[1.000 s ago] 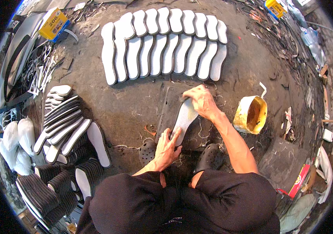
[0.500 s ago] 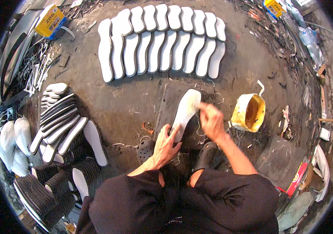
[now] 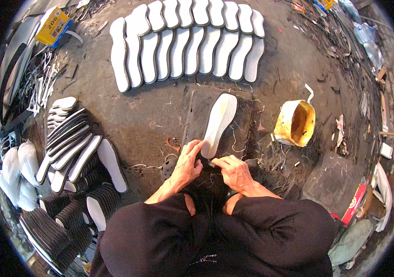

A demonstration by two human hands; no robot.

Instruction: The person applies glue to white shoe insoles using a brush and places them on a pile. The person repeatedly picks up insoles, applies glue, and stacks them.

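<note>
A white shoe sole (image 3: 220,122) lies on a dark flat board (image 3: 243,108) in front of me, its narrow end toward me. A yellowish patch shows on its upper half. My left hand (image 3: 186,165) is open, stretched fingertips resting at the left edge of the narrow end. Just right of that end is my right hand (image 3: 234,172), fingers curled and pressed together, with a small dark tip at them. What they hold is too small to make out. To the right stands a cut-off yellow-stained white container (image 3: 282,124) with brownish residue inside.
Two rows of white soles with dark edges (image 3: 178,51) lie at the far side. Stacked soles (image 3: 74,147) and dark stacks (image 3: 44,235) pile up at left, beside white plastic bags (image 3: 26,161). A yellow-blue box (image 3: 54,27) sits far left; a red box (image 3: 354,203) lies right.
My right hand has moved from the sole's wide end down to its narrow end. My left hand has shifted slightly left, off the sole's middle. The view has tilted a little.
</note>
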